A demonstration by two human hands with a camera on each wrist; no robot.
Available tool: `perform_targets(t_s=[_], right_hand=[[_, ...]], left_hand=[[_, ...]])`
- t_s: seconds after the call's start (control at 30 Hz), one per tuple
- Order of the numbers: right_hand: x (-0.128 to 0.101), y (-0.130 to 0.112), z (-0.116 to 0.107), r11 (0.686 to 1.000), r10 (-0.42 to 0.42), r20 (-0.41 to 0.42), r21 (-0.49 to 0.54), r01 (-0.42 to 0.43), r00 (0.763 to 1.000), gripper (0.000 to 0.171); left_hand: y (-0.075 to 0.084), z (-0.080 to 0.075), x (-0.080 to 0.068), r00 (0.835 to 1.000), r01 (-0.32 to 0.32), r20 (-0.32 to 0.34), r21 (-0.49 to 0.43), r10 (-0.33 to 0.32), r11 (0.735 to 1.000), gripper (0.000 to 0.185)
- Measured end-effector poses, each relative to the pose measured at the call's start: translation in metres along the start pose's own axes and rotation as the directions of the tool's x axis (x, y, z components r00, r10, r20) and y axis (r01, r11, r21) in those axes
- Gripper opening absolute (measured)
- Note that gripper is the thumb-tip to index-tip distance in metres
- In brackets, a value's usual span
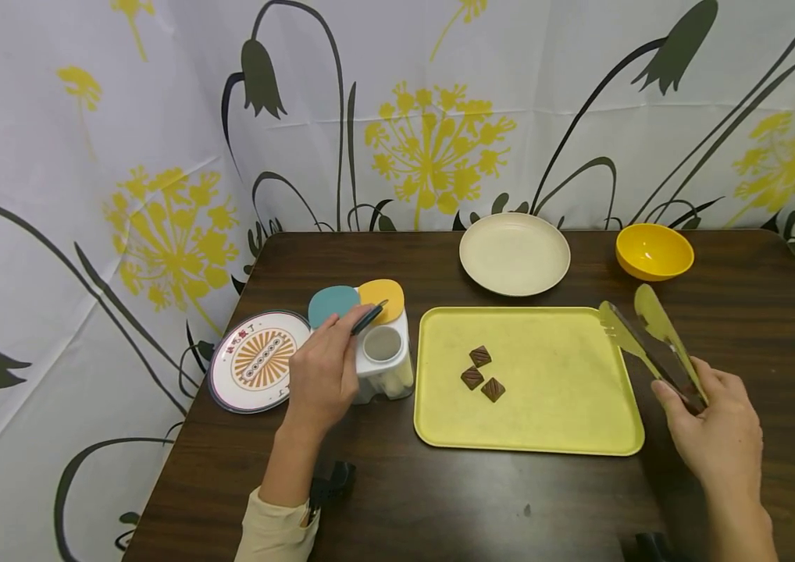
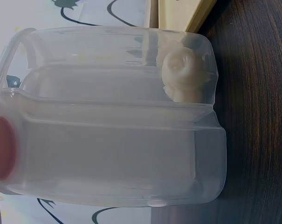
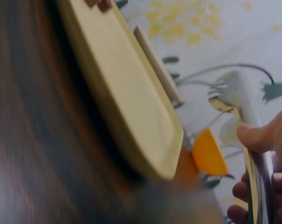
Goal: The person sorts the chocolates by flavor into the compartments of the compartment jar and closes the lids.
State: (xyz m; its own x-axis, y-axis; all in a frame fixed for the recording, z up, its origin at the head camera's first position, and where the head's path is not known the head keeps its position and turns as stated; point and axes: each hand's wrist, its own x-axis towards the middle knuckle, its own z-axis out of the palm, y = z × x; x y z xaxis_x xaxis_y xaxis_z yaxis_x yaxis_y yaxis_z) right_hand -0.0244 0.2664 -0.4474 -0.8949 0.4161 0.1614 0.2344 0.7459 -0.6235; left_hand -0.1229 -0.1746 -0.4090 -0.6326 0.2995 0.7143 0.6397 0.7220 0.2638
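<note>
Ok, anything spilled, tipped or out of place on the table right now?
Nothing stands out. Three brown chocolate pieces lie together on the yellow tray, the cream plate and yellow bowl sit upright, and the white plastic container stands upright.

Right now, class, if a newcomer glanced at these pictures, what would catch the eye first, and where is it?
Probably the yellow tray in the middle of the dark table, with three chocolates lying on it. To its right, the right hand holds tongs. To its left, the left hand pinches a dark tab at the top of a clear plastic container with teal and orange lids.
</note>
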Motion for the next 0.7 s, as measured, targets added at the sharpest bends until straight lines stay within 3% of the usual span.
perform_targets(t_s=[0.17,0.43,0.7], right_hand=[[0.0,0.02,-0.006,0.99,0.14,0.005,-0.024,-0.14,0.99,0.068],[-0.002,0.033,-0.006,0.954,0.291,-0.011,-0.07,-0.291,0.957,0.072],[-0.002,0.041,-0.005,0.936,0.35,0.0,-0.047,-0.349,0.937,0.074]], left_hand=[[-0.001,0.002,0.0,1.0,-0.007,-0.013,-0.003,0.007,1.0,0.039],[0.001,-0.001,0.0,1.0,0.01,0.027,0.001,-0.01,1.0,0.038],[0.001,-0.001,0.0,1.0,0.014,0.026,0.0,-0.014,1.0,0.038]])
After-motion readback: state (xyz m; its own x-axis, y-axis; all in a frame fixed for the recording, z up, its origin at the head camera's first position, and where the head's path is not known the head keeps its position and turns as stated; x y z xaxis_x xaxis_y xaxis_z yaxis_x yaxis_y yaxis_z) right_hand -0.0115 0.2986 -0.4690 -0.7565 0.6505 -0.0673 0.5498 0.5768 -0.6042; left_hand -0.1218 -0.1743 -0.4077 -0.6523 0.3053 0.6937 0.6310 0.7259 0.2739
